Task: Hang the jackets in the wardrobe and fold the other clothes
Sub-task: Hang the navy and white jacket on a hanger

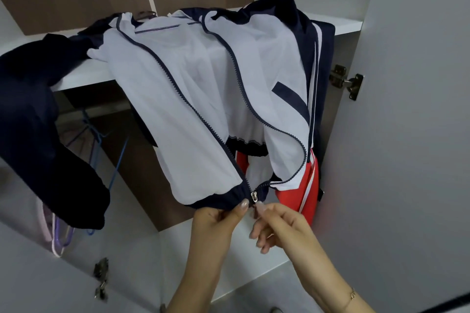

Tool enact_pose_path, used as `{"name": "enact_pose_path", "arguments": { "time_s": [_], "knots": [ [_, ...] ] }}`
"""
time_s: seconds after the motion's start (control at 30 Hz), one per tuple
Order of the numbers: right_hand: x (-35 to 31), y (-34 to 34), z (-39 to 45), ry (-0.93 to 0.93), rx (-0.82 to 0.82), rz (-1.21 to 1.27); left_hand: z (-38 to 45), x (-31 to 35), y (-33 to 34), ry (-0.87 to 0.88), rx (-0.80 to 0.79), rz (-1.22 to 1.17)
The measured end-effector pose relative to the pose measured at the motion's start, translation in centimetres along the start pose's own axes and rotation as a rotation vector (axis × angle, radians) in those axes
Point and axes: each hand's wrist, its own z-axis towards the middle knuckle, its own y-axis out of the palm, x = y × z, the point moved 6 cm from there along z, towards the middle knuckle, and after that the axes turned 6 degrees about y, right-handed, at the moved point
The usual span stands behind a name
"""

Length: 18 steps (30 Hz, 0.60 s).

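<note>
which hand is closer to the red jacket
Right. The right hand pinches the zipper just left of the red jacket; the left hand is farther left.

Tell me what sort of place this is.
Likely a bedroom wardrobe, seen from inside its open doors: a white shelf, empty hangers below, a door hinge, and a jacket draped over the shelf.

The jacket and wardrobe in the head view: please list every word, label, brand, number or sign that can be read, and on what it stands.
None: no text can be read anywhere.
The white and navy jacket shows no print or label.
The wardrobe door is plain.
</note>
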Motion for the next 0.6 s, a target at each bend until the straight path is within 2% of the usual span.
{"name": "enact_pose_path", "arguments": {
  "time_s": [0.17, 0.33, 0.4, 0.47, 0.6],
  "knots": [
    [0.1, 1.7, -0.2, -0.052, -0.095, -0.058, 0.5, -1.1, -1.3, -0.004, 0.018, 0.199],
    [-2.5, 1.9, 1.1, 0.035, -0.051, 0.105, 0.5, -0.9, -1.9, 0.121, 0.082, 0.469],
    [-5.3, 2.0, 2.1, 0.012, -0.044, 0.115, 0.6, -1.5, -2.4, 0.152, 0.069, 0.551],
    [-9.2, 2.6, 2.9, -0.088, -0.060, 0.076, 0.7, -2.4, -3.0, 0.122, 0.032, 0.566],
    [-16.0, 3.9, 4.5, -0.227, -0.094, -0.074, 1.3, -4.4, -5.6, -0.085, -0.040, 0.569]
  ]
}}
